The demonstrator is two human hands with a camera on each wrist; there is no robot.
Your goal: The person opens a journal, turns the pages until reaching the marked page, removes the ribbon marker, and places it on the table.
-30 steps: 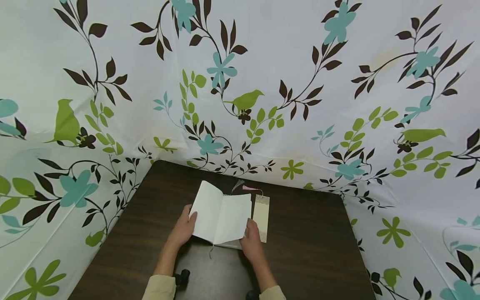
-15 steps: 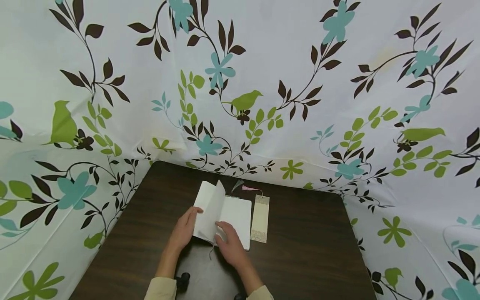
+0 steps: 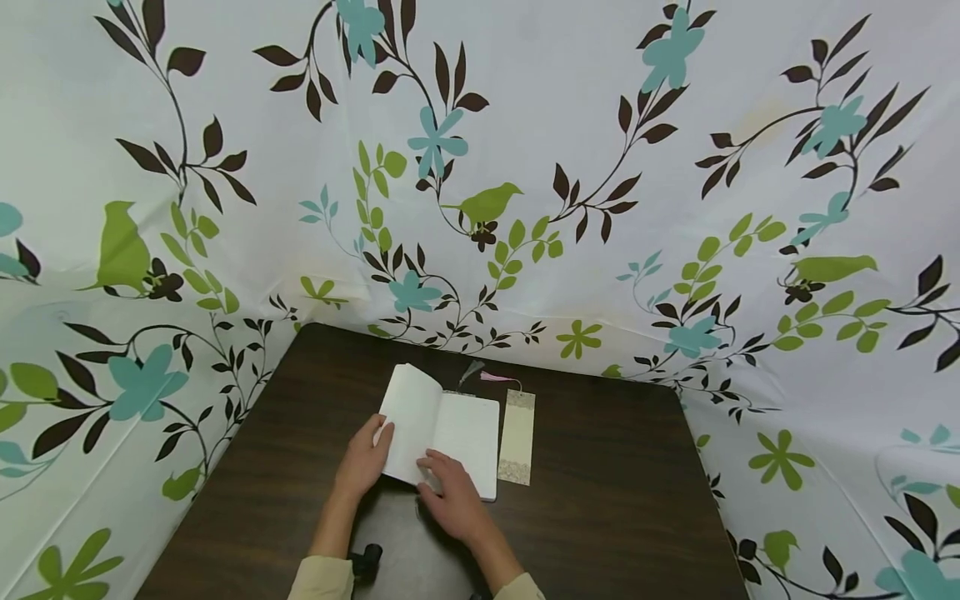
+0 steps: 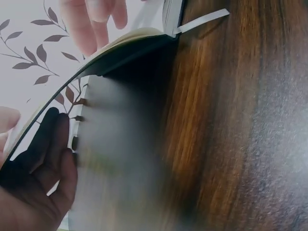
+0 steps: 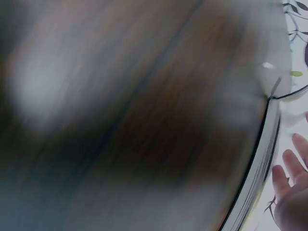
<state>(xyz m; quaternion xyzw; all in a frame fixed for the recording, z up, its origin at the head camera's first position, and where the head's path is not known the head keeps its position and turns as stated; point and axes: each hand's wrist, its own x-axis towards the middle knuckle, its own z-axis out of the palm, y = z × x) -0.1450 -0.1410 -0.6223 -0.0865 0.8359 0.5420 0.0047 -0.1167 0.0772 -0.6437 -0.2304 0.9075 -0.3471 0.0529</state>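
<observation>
An open notebook with blank white pages and a dark cover lies on the dark wooden table. My left hand grips its raised left half; in the left wrist view the fingers are under the cover and the thumb is over the page. Across the lower part of the pages, near the spine, reaches my right hand, its fingers loosely bent and holding nothing. In the right wrist view these fingers spread above the page. A thin ribbon sticks out from the bottom of the spine.
Just right of the notebook lies a cream bookmark with a pink tassel. A grey tassel shows beyond the notebook's top edge. A patterned cloth with leaves, flowers and birds hangs behind the table.
My right hand has moved from the notebook's right edge to the spine, turning a page leftward. The page stood upright half a second ago and now lies on the left half, under my left thumb.
</observation>
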